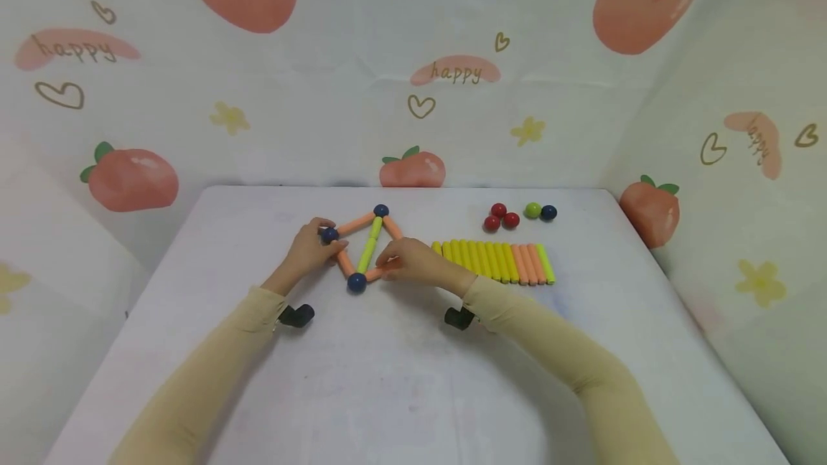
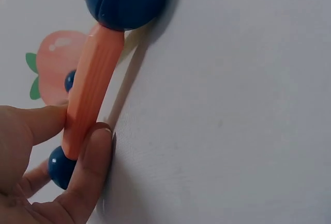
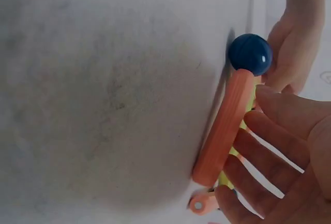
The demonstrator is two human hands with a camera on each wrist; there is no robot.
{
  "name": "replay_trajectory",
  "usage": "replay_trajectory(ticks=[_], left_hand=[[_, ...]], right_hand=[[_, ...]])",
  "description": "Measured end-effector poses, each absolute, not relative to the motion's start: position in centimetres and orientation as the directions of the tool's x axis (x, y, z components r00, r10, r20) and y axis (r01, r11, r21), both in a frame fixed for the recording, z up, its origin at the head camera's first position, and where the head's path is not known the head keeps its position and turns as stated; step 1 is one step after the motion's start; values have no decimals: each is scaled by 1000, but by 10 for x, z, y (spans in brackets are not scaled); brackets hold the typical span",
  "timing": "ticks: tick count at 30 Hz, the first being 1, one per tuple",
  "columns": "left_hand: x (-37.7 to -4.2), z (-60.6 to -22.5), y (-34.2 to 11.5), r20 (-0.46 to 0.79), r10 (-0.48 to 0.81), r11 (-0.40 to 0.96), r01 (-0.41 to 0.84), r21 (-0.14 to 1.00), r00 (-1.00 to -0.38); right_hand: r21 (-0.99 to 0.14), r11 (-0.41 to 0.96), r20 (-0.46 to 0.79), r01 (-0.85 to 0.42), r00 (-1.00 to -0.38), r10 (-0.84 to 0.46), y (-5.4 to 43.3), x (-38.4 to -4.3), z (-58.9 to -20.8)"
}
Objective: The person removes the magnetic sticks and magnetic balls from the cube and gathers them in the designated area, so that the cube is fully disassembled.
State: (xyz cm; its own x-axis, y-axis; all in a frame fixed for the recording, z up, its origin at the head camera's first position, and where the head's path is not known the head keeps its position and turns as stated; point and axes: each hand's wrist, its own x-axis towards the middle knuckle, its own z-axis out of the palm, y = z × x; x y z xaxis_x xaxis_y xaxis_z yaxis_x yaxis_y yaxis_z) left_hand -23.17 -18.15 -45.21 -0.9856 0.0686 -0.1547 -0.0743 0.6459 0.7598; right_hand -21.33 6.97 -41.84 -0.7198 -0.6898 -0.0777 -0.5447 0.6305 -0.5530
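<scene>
A four-sided frame of orange magnetic sticks and blue balls lies on the table, with a yellow-green bar (image 1: 369,246) across it. My left hand (image 1: 305,250) is at its left corner. Its thumb and a finger pinch the orange stick (image 2: 93,89) near the left blue ball (image 2: 61,168). That stick runs to the near blue ball (image 1: 357,283). My right hand (image 1: 416,262) lies over the frame's right side, partly hiding it. In the right wrist view its fairly straight fingers (image 3: 269,157) touch or nearly touch another orange stick (image 3: 222,131); contact is unclear.
A row of yellow sticks (image 1: 481,258), with orange sticks (image 1: 528,264) and a green stick (image 1: 545,264) at its right end, lies right of my right hand. Behind it sit red balls (image 1: 499,211), a green ball (image 1: 533,210) and a blue ball (image 1: 548,213).
</scene>
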Motion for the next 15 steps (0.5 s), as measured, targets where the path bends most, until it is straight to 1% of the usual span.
replay_trajectory(ticks=[4, 9, 12, 15], left_hand=[[-222, -453, -185, -191, 43, 606, -126, 785, -981], [-213, -452, -190, -238, 63, 582, -158, 798, -969], [-209, -450, -196, -242, 97, 622, -132, 772, -965], [-206, -448, -202, -225, 123, 693, -79, 716, -967]], right_hand=[[-497, 634, -70, -592, -701, -710, 63, -217, -422], [-482, 630, -104, -609, -674, -731, 60, -221, -424], [-469, 623, -114, -626, -656, -746, 58, -222, -423], [-442, 614, -119, -654, -635, -763, 57, -224, -423]])
